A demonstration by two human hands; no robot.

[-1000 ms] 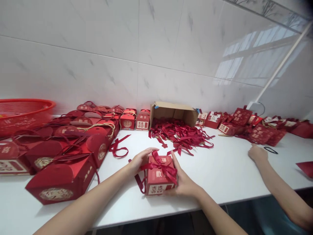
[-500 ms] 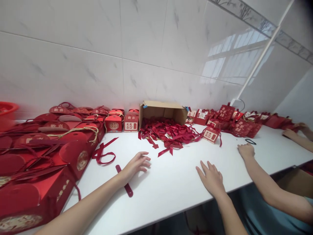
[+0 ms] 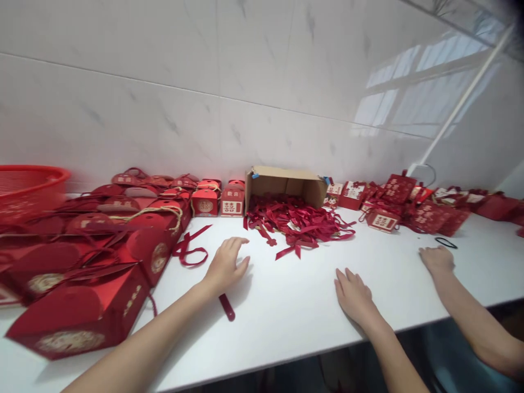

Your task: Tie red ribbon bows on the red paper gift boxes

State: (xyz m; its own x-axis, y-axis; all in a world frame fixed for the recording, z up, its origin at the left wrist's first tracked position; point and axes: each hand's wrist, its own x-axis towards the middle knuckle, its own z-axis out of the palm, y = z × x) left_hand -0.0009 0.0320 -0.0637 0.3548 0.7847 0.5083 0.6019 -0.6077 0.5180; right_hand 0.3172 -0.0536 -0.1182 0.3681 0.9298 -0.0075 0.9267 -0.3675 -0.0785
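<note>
My left hand [image 3: 226, 266] hovers over the white table with its fingers curved and apart, holding nothing. Partly under it lies a dark red strip with rounded ends [image 3: 226, 307]. To its left is a loose loop of red ribbon [image 3: 191, 254]. My right hand [image 3: 354, 293] rests near the table's front edge, palm down, fingers stretched out and nothing in them. Beyond both hands, a heap of red ribbons [image 3: 301, 221] spills from a cardboard box [image 3: 286, 173] lying on its side. A small red gift box with a white label [image 3: 382, 220] stands right of the heap.
Rows of red gift boxes [image 3: 118, 297] with cords fill the left side. Behind them is a red plastic basket [image 3: 35, 188]. More red boxes and bags [image 3: 440, 218] line the tiled wall at right. A co-worker's hand [image 3: 438, 261] rests near a black loop [image 3: 446, 243].
The view has turned left, showing more of the red basket. My left hand has lifted and its thumb now shows apart from the fingers. The small labelled box sits differently beside the ribbons.
</note>
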